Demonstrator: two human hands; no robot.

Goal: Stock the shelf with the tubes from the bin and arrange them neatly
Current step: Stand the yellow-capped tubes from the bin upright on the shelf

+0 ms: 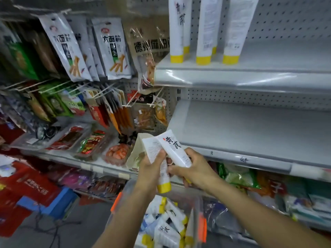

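Observation:
My left hand (151, 166) grips a white tube with a yellow cap (163, 183), cap pointing down. My right hand (194, 169) holds a second white tube (176, 149) with black lettering, tilted up to the left. Both hands are close together above the clear plastic bin (192, 199), which holds several more white tubes (168, 228) with yellow caps. On the upper grey shelf (268, 68), three white tubes (206, 33) stand upright on their yellow caps at the left end. The middle shelf (259, 127) lies bare behind my hands.
Snack bags (111, 49) hang on pegs to the left of the shelves. Trays of packaged food (93, 145) sit on a lower left shelf. Packets (240, 176) fill the shelf under the bare one. Red and blue boxes (35, 190) lie on the floor at the left.

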